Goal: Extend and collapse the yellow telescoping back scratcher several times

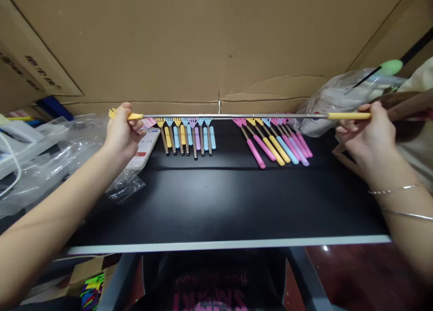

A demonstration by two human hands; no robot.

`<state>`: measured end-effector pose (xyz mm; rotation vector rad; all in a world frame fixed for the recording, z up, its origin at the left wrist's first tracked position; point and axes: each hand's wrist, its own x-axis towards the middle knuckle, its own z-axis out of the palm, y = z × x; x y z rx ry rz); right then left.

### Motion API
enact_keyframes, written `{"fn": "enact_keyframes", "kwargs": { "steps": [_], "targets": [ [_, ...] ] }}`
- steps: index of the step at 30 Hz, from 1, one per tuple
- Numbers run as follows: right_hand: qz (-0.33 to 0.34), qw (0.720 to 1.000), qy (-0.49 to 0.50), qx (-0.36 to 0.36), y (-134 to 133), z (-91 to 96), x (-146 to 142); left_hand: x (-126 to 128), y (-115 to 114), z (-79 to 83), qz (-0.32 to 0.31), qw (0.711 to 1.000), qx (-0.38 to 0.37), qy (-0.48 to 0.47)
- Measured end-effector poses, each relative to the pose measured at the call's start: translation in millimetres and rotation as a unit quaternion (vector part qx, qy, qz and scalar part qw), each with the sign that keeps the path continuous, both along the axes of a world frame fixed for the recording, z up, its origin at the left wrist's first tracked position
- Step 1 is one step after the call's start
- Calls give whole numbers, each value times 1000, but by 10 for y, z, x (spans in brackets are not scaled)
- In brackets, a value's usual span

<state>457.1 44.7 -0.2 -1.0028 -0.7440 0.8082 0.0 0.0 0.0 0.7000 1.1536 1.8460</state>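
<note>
A yellow telescopic back scratcher [233, 116] is stretched out level between my two hands, above the black table. My left hand [122, 128] pinches it at the yellow claw end. At the other end, my right hand [367, 128] grips the yellow handle. Beneath the rod, on the left, lies a row of back scratchers [195, 142] with bare metal rods and loose yellow, blue and purple handle sleeves beside them. To the right rests a second row of back scratchers [275, 144] with pink, yellow, blue and purple handles fitted.
A phone [148, 148] with its screen lit lies by my left hand, near crumpled clear plastic bags [77, 144]. Cardboard [203, 45] walls the back. A bagged white container [338, 101] stands at the right. The table's pale front edge [223, 245] runs across below.
</note>
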Motion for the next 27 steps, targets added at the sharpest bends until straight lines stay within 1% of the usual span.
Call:
{"fn": "enact_keyframes", "kwargs": {
  "steps": [3,7,12,15,17,21,24,27],
  "targets": [
    [-24,1000,13,0,24,35,75,123,-26,18,17,1000,13,-15],
    [-65,997,27,-16,56,85,165,289,-111,4,30,999,25,-35],
    [-76,997,24,-20,57,95,189,371,-266,-47,35,996,58,-56],
    [-70,997,19,-17,46,85,156,330,-319,-80,32,996,60,-51],
    [-61,998,14,-15,39,72,119,270,-307,-107,24,997,49,-47],
    [-38,999,0,-14,20,22,27,107,-163,-178,11,999,23,-34],
    [-15,1000,-17,-18,-5,-10,-42,-5,-19,-216,5,999,28,-18],
    [-1,999,-30,-25,-34,-17,-97,-75,73,-236,5,999,34,-13]
  ]
}}
